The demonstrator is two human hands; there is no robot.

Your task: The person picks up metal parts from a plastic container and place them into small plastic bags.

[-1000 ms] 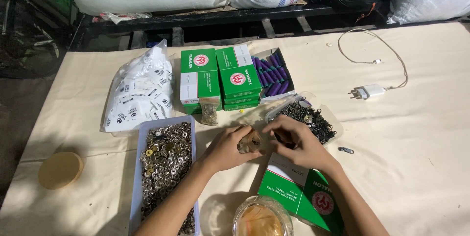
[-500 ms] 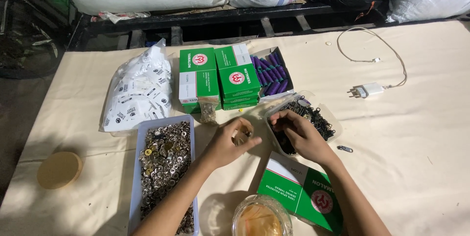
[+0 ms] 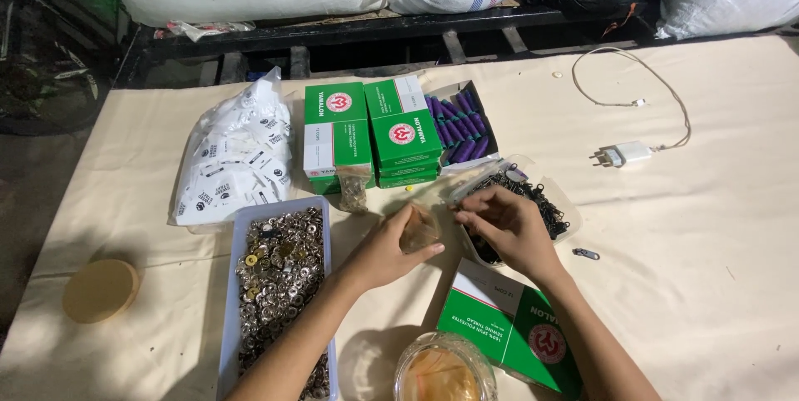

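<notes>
My left hand (image 3: 384,253) holds a small clear plastic bag (image 3: 419,229) with brownish metal bits inside, just above the cloth-covered table (image 3: 716,235). My right hand (image 3: 508,228) rests over a clear tray of small black metal parts (image 3: 545,201), fingers pinched close to the bag's mouth; whether they pinch a part is hidden. A long white tray of silver and brass metal rings (image 3: 279,280) lies left of my left arm.
Green boxes (image 3: 370,131) stand behind the hands beside an open box of purple thread spools (image 3: 460,125). A bag of white labels (image 3: 237,155) lies left. Another green box (image 3: 516,330) and a glass jar (image 3: 441,372) sit near me. A white charger (image 3: 622,153) lies right, a round wooden disc (image 3: 100,289) far left.
My right hand went out to the tray of black parts and has come back toward the bag. My left hand has kept the small bag and lowered it slightly.
</notes>
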